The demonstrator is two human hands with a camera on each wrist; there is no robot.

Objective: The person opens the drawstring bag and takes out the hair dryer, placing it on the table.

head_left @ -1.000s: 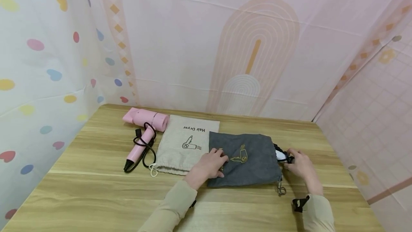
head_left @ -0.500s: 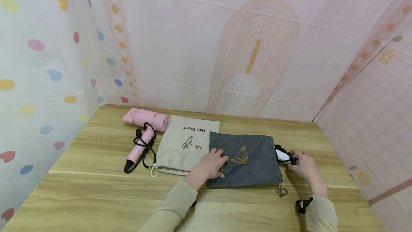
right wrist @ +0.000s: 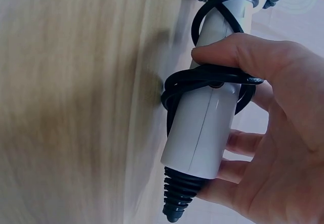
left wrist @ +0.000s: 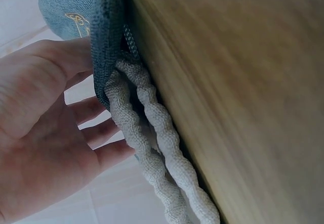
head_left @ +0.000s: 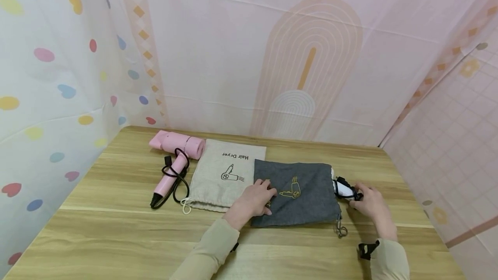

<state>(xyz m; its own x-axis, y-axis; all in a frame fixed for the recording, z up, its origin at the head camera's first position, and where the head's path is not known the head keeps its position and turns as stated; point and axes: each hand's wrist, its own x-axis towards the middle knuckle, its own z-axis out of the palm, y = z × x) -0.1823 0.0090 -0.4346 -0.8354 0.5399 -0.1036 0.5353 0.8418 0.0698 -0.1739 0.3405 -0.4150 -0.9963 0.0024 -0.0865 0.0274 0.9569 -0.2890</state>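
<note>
A dark grey drawstring bag (head_left: 311, 204) with a yellow hair dryer print lies on the table, partly over a beige bag (head_left: 210, 185) marked "Hair Dryer". My left hand (head_left: 254, 198) rests on the grey bag's left end; in the left wrist view its thumb touches the grey cloth above the beige bag's gathered mouth. Out of the grey bag's right-hand mouth sticks the handle of a white hair dryer (right wrist: 202, 128), black cord wound round it. My right hand (head_left: 371, 204) grips that handle, thumb on one side and fingers on the other. The dryer's head is mostly hidden inside the bag.
A pink hair dryer (head_left: 175, 144) with its black cord bundled lies at the left, beside the beige bag. The grey bag's drawstring toggle (head_left: 341, 230) hangs by its near right corner. Patterned curtains (head_left: 218, 55) stand behind the wooden table (head_left: 116, 237).
My right hand has shifted a little to the right with the white hair dryer, and more of its handle shows outside the grey bag. The left hand has stayed in place.
</note>
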